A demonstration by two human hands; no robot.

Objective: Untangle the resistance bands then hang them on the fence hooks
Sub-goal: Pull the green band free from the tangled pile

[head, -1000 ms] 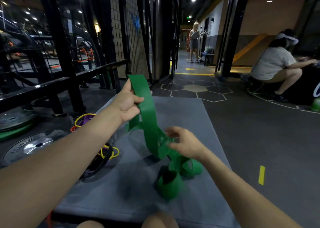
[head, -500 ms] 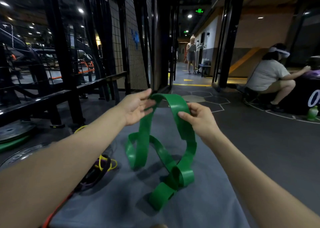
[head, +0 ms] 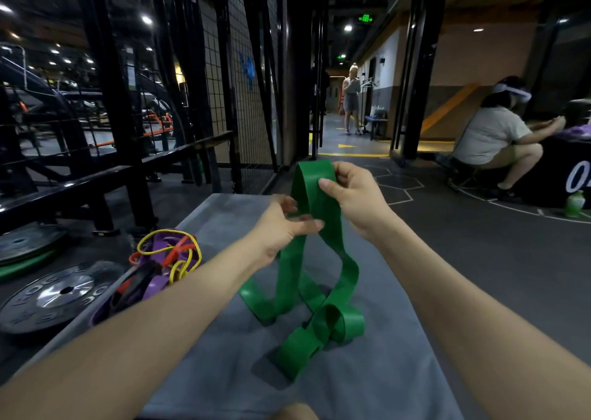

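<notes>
Dim gym, small ceiling spotlights, wide-angle edge distortion, slightly soft detail

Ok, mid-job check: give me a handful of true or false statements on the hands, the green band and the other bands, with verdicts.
1. Both hands grip the green band. True: the left hand and the right hand hold its raised upper loop.
2. The green band is fully off the grey mat. False: its lower coils lie knotted on the mat.
3. The pile of other bands lies left of the green band. True.
4. The green band already hangs on a fence hook. False: it is in the hands, over the mat.
5. A weight plate lies on the floor at left. True.
</notes>
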